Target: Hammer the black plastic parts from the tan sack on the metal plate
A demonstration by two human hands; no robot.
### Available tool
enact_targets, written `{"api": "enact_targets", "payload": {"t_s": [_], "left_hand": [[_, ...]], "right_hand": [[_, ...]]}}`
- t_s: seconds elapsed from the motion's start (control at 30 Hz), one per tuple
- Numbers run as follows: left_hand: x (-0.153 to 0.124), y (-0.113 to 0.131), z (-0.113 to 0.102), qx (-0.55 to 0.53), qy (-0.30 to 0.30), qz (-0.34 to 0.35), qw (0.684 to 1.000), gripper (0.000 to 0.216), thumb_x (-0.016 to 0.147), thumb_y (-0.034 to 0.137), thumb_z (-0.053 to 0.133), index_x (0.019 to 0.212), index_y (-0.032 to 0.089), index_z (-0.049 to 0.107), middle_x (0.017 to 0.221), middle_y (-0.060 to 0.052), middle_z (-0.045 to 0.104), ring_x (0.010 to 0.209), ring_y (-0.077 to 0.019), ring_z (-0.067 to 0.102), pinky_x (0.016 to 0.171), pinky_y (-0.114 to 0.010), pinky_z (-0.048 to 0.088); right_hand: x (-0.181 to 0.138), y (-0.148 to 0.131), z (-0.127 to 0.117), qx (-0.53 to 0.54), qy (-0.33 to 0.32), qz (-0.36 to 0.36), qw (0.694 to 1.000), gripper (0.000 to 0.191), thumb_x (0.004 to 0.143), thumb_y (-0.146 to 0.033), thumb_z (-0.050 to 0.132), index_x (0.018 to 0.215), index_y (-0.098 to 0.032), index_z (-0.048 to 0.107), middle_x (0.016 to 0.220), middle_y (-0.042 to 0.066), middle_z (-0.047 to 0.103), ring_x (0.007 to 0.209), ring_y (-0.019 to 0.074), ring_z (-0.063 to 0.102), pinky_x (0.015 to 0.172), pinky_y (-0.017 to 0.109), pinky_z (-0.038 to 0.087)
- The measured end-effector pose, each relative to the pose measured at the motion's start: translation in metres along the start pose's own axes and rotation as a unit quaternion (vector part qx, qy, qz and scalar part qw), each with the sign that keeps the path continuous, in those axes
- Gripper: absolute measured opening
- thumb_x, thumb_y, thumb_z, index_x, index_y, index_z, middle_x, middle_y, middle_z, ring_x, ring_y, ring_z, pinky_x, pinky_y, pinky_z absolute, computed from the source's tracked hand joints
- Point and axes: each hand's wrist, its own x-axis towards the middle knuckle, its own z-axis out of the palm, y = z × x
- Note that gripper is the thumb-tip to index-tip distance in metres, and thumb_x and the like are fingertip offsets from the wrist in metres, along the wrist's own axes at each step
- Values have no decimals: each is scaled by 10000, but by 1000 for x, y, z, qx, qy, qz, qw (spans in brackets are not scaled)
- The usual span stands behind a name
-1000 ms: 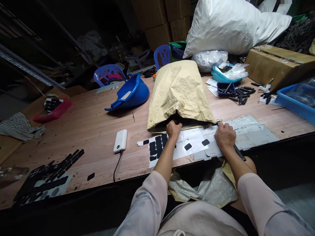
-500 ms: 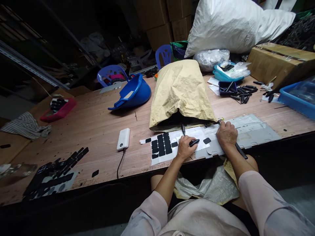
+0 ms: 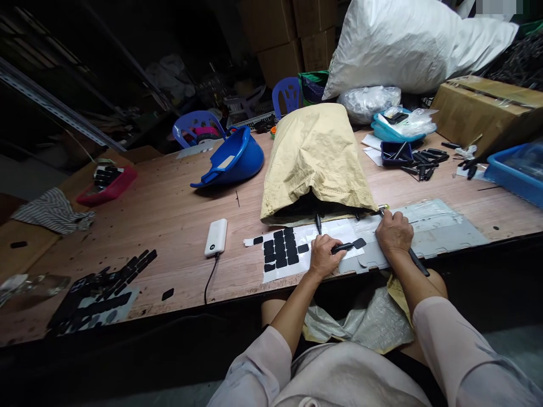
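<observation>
My left hand [image 3: 326, 255] is closed on a slim black pen-shaped piece [image 3: 343, 247], whose tip reaches a black rounded patch [image 3: 359, 243] on white paper [image 3: 339, 230]. Wrapped around the black handle of a hammer [image 3: 419, 263] is my right hand [image 3: 394, 233]; the small yellowish-ended head shows beyond the knuckles. More black rounded patches [image 3: 280, 249] lie in rows left of my left hand. Just behind the hands, a tan sack [image 3: 316, 152] lies with its dark mouth facing me. Another black pen-shaped piece [image 3: 318, 224] sticks out from that mouth.
A white power bank [image 3: 216, 237] with a cable lies to the left. A blue scoop-like basin [image 3: 237, 158] stands behind it. At right are a grey board [image 3: 449, 226], loose black pieces [image 3: 424, 164], a cardboard box [image 3: 483, 113] and a blue tray [image 3: 515, 175].
The black pen-shaped piece in my left hand now points further right and its tip reaches the patch. My right hand keeps its grip on the hammer. The view has shifted slightly.
</observation>
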Motion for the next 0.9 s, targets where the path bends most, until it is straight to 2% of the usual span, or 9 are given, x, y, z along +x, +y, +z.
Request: {"api": "enact_targets", "payload": {"t_s": [0.1, 0.23, 0.33, 0.43, 0.53, 0.6, 0.73, 0.9], "left_hand": [[2, -1, -1, -6, -13, 5, 1000, 176, 830, 230, 882, 991, 272, 826, 953, -18, 709, 1019, -246, 611, 967, -401, 481], [4, -2, -1, -7, -11, 3, 1000, 174, 814, 226, 889, 972, 267, 828, 958, -24, 713, 1024, -252, 614, 968, -405, 486], [4, -1, -1, -9, -11, 0, 1000, 163, 809, 224, 891, 956, 260, 832, 950, -27, 718, 1031, -257, 623, 970, -414, 491], [3, 0, -2, -22, -13, 0, 1000, 144, 799, 228, 900, 925, 251, 836, 917, -28, 721, 1020, -258, 633, 970, -421, 496], [2, 0, -3, -33, -7, 0, 999, 146, 772, 222, 918, 891, 249, 837, 893, -29, 721, 1013, -259, 636, 975, -425, 497], [2, -1, -3, -36, -2, -1, 999, 154, 754, 208, 928, 872, 246, 837, 881, -31, 722, 1012, -259, 635, 973, -422, 495], [3, -2, -2, -44, 0, -1, 999, 163, 737, 193, 938, 860, 235, 839, 862, -29, 717, 1003, -250, 628, 968, -408, 484], [4, -2, -2, -41, -7, -2, 999, 160, 737, 186, 927, 854, 241, 833, 868, -19, 713, 1009, -247, 624, 964, -399, 473]], "right_hand": [[5, 3, -1, 25, -8, 6, 1000, 374, 1004, -228, 465, 1220, -85, 735, 1033, 205, 630, 894, 268, 518, 725, 369, 315], [7, 12, -10, 92, -47, 69, 992, 419, 1021, -278, 456, 1271, -129, 757, 1073, 185, 658, 889, 258, 555, 727, 356, 357], [-11, 16, -23, 176, -17, 83, 981, 444, 1032, -327, 450, 1331, -161, 734, 1097, 158, 673, 934, 260, 596, 770, 349, 423], [-47, 10, -33, 287, 15, 22, 958, 455, 1055, -391, 440, 1371, -195, 702, 1131, 140, 692, 1009, 267, 638, 866, 365, 500], [-88, -5, -38, 374, -22, -56, 926, 437, 1070, -442, 455, 1350, -232, 716, 1062, 107, 712, 986, 252, 671, 893, 368, 542], [-107, -16, -38, 401, -52, -80, 911, 431, 1080, -437, 456, 1349, -233, 724, 1015, 93, 719, 942, 240, 685, 878, 362, 557], [-123, -28, -40, 397, -56, -105, 910, 444, 1104, -417, 428, 1380, -221, 716, 1003, 95, 735, 921, 233, 703, 862, 357, 571], [-125, -31, -45, 369, 19, -170, 913, 447, 1120, -354, 437, 1483, -239, 671, 1002, 84, 721, 890, 200, 703, 818, 303, 560]]}}
